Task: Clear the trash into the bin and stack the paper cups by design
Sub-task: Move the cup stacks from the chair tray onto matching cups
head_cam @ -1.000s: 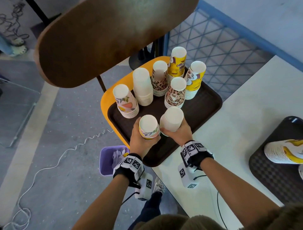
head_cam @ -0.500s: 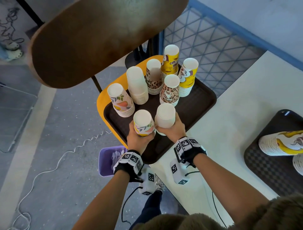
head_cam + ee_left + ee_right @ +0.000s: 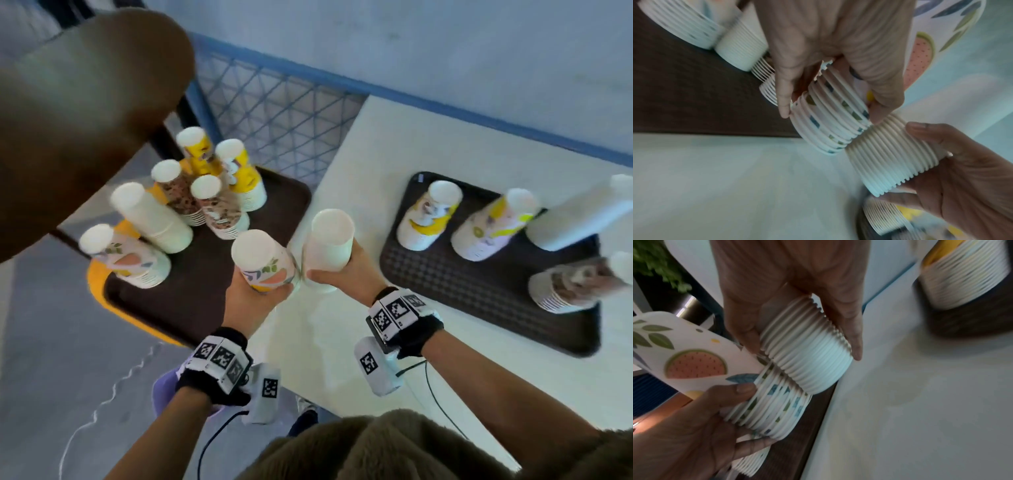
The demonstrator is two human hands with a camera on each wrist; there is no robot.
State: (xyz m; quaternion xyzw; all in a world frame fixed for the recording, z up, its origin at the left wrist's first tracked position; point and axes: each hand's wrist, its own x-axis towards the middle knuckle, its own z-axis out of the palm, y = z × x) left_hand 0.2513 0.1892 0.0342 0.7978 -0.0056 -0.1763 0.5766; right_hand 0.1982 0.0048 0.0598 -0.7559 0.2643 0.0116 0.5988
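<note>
My left hand (image 3: 270, 287) grips a stack of fruit-print paper cups (image 3: 263, 260), held upside down above the near corner of the left brown tray (image 3: 281, 195). My right hand (image 3: 329, 277) grips a stack of plain white cups (image 3: 330, 240) over the white table's (image 3: 342, 342) left edge. The two stacks touch at their rims. In the left wrist view my left hand (image 3: 830, 110) pinches the fruit-print stack (image 3: 830, 123) beside the white stack (image 3: 892, 155). In the right wrist view my right hand (image 3: 805, 350) wraps the white stack (image 3: 807, 356), with the fruit-print stack (image 3: 772, 410) below it.
The left tray sits on a yellow chair seat (image 3: 96, 284) and carries several cup stacks. A second dark tray (image 3: 479, 308) on the table holds several more stacks. A brown chair back (image 3: 85, 102) looms at the upper left. A purple bin (image 3: 161, 390) shows under my left wrist.
Both hands have lifted their stacks off the left tray and carried them right toward the table. The view has swung right, so the second tray now shows in full.
</note>
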